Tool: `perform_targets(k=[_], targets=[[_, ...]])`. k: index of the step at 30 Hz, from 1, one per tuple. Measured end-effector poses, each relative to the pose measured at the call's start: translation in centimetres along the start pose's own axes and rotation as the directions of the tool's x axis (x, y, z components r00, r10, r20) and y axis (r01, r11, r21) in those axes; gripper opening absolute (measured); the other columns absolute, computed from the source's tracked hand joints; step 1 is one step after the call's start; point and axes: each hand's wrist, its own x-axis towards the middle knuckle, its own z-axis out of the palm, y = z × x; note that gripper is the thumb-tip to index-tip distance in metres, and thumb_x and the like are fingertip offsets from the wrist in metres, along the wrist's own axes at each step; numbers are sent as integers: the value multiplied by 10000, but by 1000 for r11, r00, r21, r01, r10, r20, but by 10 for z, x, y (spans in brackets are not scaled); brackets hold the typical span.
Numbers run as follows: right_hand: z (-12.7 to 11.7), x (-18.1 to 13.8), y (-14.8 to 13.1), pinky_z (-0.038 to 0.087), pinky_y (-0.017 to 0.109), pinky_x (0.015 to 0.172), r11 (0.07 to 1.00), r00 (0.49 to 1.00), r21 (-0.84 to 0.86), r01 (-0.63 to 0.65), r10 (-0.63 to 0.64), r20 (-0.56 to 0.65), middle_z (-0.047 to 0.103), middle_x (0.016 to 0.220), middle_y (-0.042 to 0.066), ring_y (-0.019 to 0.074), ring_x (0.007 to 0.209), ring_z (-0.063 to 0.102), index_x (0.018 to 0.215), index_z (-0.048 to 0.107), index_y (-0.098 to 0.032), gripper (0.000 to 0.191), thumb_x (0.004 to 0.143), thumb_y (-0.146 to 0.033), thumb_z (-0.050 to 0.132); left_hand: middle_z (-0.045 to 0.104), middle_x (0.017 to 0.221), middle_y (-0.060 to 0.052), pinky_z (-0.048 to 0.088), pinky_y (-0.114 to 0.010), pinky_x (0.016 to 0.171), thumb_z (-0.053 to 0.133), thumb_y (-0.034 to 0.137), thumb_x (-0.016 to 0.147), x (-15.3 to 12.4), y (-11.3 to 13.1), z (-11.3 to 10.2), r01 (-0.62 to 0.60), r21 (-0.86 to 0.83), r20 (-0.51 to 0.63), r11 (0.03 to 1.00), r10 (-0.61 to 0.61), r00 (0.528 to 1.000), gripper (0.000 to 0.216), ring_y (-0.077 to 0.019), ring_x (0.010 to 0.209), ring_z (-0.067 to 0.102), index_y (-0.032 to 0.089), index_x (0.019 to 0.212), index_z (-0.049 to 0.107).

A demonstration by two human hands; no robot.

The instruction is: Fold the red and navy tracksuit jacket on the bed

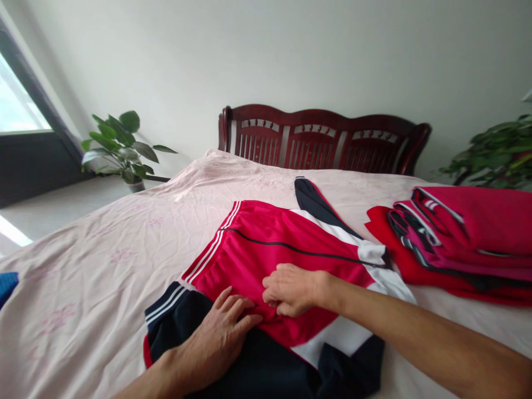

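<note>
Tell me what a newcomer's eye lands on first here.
The bright red sports jacket with white stripes and navy panels, spread mid-bed on the pale pink floral sheet, draws the eye first. Both bare hands rest on it near its lower edge: the left hand pressed flat, the right hand pinching the red cloth. To the right lies a stack of folded red garments.
</note>
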Motion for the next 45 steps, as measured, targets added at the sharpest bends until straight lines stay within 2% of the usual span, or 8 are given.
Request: perform_targets(k=[6, 13, 19, 25, 32, 37, 41, 45], targets=[[4, 12, -6, 372, 316, 676, 996, 996, 49, -76, 73, 54, 705, 779, 18, 184, 687, 617, 751, 716, -230, 75, 697, -206, 670, 606, 1332, -49, 317, -564, 1182, 471, 74, 911, 0, 1, 0, 7, -3, 19, 1000, -7, 1000, 528, -236, 1229, 529, 319, 1376, 522], [-3, -15, 14, 399, 220, 648, 831, 950, 513, -216, 301, -88, 745, 916, -24, 135, 780, 639, 915, 725, -232, 304, 709, -104, 542, 596, 1319, -41, 327, -553, 1166, 480, 81, 910, 0, 1, 0, 29, -4, 32, 1000, -29, 999, 512, -243, 1216, 513, 323, 1359, 526], [23, -15, -9, 429, 260, 739, 864, 941, 448, -232, 316, -123, 735, 955, 4, 178, 866, 648, 944, 703, -237, 233, 760, -157, 585, 604, 1275, -40, 437, -464, 1040, 497, 76, 897, -1, 0, -1, 51, -27, 31, 998, -50, 998, 512, -235, 1139, 532, 330, 1340, 538], [43, -31, -15, 435, 272, 858, 750, 760, 573, -332, 572, -308, 706, 1030, 26, 163, 964, 637, 973, 656, -221, 232, 863, -121, 478, 622, 1257, -33, 457, -409, 991, 508, 122, 928, -3, -8, -2, 72, -55, -17, 996, -73, 997, 442, -215, 1113, 562, 327, 1316, 558], [63, -65, -21, 460, 255, 782, 637, 836, 733, -237, 518, -180, 726, 960, 13, 162, 872, 649, 1001, 700, -222, 228, 835, -170, 552, 685, 945, -48, 473, -333, 837, 327, 383, 1035, 2, -43, -21, 384, -62, -40, 921, -387, 921, 389, -197, 892, 641, 242, 910, 667], [79, -103, 42, 494, 335, 888, 570, 584, 742, -352, 754, -302, 752, 1013, 57, 217, 968, 680, 941, 723, -212, 231, 865, -237, 506, 693, 731, -17, 391, -293, 638, 288, 445, 1006, 30, -78, -53, 535, -23, 177, 845, -523, 834, 463, -187, 686, 651, 240, 772, 631], [95, -138, 102, 493, 368, 956, 486, 340, 682, -546, 873, -350, 752, 1056, 75, 229, 1035, 682, 998, 719, -203, 284, 851, -226, 477, 751, 874, -60, 421, -295, 690, 342, 459, 966, 76, -128, -67, 646, 65, 23, 760, -648, 761, 413, -234, 847, 699, 237, 859, 672], [96, -151, 139, 502, 311, 914, 372, 243, 610, -700, 927, -285, 756, 1109, 60, 207, 1050, 690, 1051, 722, -218, 305, 890, -204, 463, 760, 1072, -140, 477, -312, 788, 428, 362, 911, 125, -184, -62, 740, 79, -35, 668, -740, 672, 355, -264, 1003, 703, 182, 1049, 701]])
